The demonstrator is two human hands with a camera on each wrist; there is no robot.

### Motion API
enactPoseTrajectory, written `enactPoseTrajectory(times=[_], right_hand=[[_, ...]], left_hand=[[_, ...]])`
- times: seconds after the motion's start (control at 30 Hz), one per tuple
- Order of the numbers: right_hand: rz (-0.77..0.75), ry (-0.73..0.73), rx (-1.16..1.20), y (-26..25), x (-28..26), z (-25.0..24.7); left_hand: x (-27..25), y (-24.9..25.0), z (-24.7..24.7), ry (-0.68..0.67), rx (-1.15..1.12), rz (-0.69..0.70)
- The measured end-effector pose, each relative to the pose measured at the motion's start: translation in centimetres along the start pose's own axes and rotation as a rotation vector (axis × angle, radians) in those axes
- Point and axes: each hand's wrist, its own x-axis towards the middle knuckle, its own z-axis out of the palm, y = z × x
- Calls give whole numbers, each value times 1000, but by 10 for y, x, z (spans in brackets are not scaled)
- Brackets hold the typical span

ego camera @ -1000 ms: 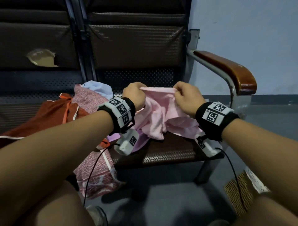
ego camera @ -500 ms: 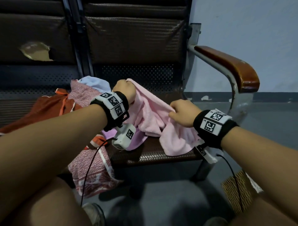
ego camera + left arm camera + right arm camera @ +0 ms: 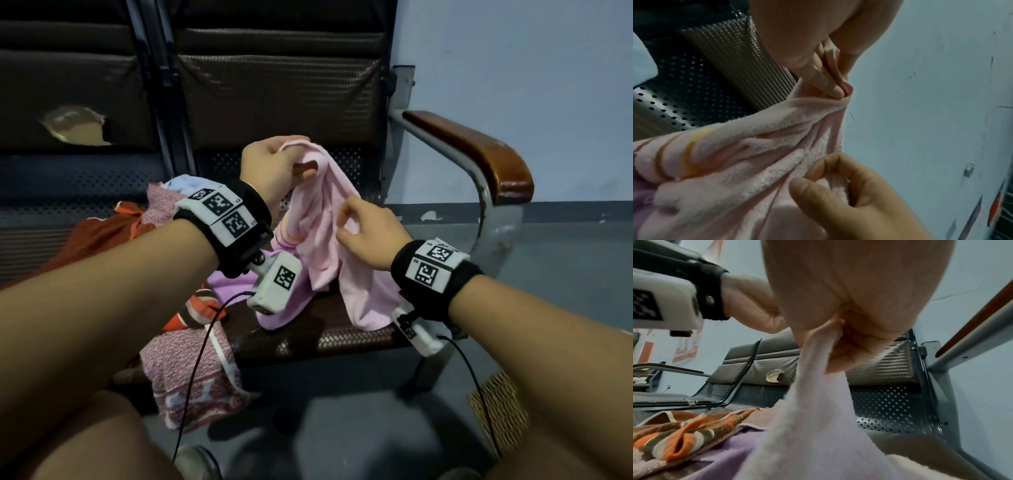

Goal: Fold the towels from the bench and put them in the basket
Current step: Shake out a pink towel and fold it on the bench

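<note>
A pale pink towel [image 3: 318, 236] hangs bunched above the bench seat [image 3: 342, 342]. My left hand [image 3: 274, 164] pinches its top corner, lifted highest; the left wrist view shows that corner of the pink towel [image 3: 748, 155] squeezed between the left hand's [image 3: 830, 76] fingers. My right hand [image 3: 363, 226] grips the pink towel's edge lower down and to the right, thumb and fingers curled on the cloth. In the right wrist view the pink towel [image 3: 818, 410] runs down from my right hand [image 3: 840, 344]. The wicker basket [image 3: 496, 411] shows at the lower right on the floor.
More towels lie on the bench to the left: a purple one [image 3: 274, 308], a red patterned one [image 3: 185, 370] hanging over the seat edge, an orange-brown one [image 3: 96, 233] and a light blue one [image 3: 185, 183]. A wooden armrest [image 3: 479, 154] bounds the seat on the right.
My left hand has risen with the towel's corner. My right hand slid along the towel's edge, down and toward the left hand, still holding cloth.
</note>
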Motion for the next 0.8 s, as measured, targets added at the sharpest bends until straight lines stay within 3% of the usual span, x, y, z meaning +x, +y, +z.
enactPoseTrajectory(times=[0.17, 0.3, 0.43, 0.57, 0.7, 0.8], right_hand=[[-56, 116, 54, -2, 4, -6], [-112, -12, 86, -22, -2, -8], [73, -44, 95, -38, 2, -1], [345, 81, 205, -36, 16, 3], [330, 231, 254, -27, 19, -2], [283, 219, 391, -26, 20, -5]], left_hand=[[-2, 3, -3, 38, 173, 68], [-7, 2, -3, 13, 244, 32], [-17, 3, 9, -109, 289, 11], [-22, 7, 17, -184, 286, 18], [-19, 5, 9, -119, 309, 64], [-10, -1, -3, -10, 383, 108]])
